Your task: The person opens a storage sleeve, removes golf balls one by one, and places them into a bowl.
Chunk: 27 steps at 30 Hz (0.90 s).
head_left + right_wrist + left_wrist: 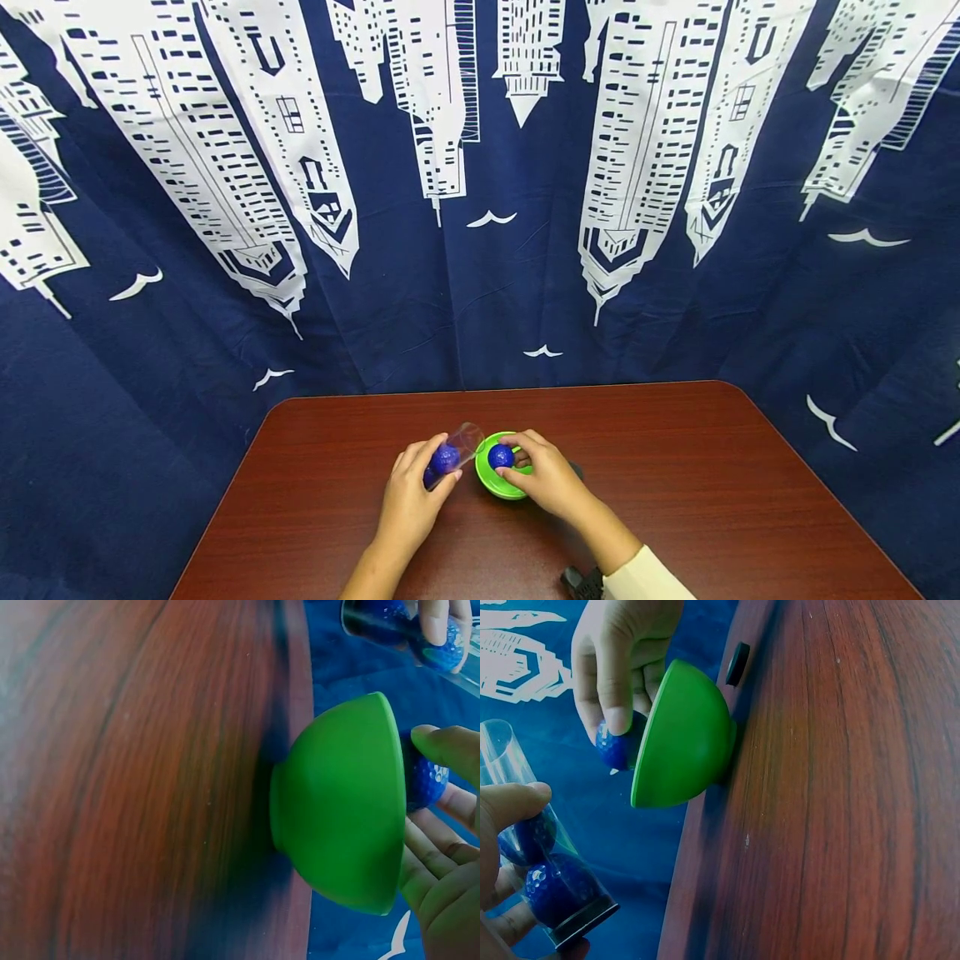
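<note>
My left hand (411,492) grips a clear tube (470,437) with a black base, tilted with its mouth toward the bowl. Inside it are two dimpled blue balls that look like golf balls, an upper ball (529,838) and a lower ball (562,889). A third blue golf ball (500,456) is pinched between the thumb and fingers of my right hand (555,479), at the rim of a green bowl (341,802). The bowl stands upright on the table; its inside is hidden in both wrist views.
A small black disc (738,664) lies on the brown wooden table (337,533), beyond the bowl in the left wrist view. Behind the table hangs a dark blue cloth (405,317) printed with white buildings and birds. A black device (582,582) sits by the right sleeve.
</note>
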Tool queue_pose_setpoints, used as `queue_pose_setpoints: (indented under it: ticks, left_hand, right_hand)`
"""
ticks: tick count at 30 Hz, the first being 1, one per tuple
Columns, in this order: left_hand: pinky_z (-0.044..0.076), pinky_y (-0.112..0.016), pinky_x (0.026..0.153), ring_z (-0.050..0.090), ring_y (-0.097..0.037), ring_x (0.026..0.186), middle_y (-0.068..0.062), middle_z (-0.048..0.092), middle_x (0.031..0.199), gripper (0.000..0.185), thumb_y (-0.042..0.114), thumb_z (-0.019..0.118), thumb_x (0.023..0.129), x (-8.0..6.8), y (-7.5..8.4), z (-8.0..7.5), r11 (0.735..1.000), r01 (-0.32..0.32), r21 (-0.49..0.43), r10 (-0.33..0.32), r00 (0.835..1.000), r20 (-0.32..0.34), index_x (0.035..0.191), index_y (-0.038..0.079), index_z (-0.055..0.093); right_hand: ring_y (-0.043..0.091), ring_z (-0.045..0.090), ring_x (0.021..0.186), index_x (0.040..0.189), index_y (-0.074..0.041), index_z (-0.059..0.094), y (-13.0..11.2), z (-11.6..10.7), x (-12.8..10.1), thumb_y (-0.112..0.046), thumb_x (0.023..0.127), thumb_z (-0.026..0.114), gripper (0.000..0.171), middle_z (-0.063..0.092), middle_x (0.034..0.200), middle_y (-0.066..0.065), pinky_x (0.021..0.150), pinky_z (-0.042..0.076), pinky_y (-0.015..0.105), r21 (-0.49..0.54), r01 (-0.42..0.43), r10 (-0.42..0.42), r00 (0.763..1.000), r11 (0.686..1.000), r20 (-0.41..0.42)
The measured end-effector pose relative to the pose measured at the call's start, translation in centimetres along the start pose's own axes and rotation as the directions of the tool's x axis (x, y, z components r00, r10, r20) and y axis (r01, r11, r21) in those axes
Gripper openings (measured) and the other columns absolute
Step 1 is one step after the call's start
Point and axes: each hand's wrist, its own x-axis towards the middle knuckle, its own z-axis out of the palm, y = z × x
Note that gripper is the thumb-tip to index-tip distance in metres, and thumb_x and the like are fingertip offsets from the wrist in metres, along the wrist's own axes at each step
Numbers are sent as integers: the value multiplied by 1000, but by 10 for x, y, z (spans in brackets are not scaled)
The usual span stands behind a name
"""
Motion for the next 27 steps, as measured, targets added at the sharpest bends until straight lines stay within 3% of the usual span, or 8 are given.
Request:
queue_pose_setpoints:
  ticks: [5,12,19,27]
  left_hand:
    - [57,-43,88,61,-17,107,1,67,120,58,22,86,81,0,-3,0,1000,8,-6,-8,1000,1,134,22,64]
    - [58,-42,87,61,-16,106,2,67,119,58,23,87,80,0,-6,2,1000,7,-9,-7,1000,-19,134,23,64]
    - [57,-42,85,61,-15,106,3,67,120,58,22,88,78,0,-5,2,999,9,-48,-12,999,-51,132,22,65]
    - [55,-42,86,62,-16,105,2,68,120,59,20,89,77,0,-6,3,999,2,-55,-6,998,-69,130,20,67]
  right_hand:
    - [18,69,91,120,-7,68,2,4,3,-16,86,81,39,64,106,1,80,60,33,-124,48,-46,999,991,21]
    - [17,66,84,118,-8,69,3,7,6,-20,83,84,40,64,101,1,71,54,25,-297,140,-131,990,944,52]
    - [14,65,89,118,-7,70,4,6,10,-23,84,83,41,66,108,4,80,57,33,-410,173,-146,984,896,98]
    - [22,69,99,120,-6,69,2,5,12,-24,84,83,42,67,115,10,88,58,42,-444,171,-112,981,879,156]
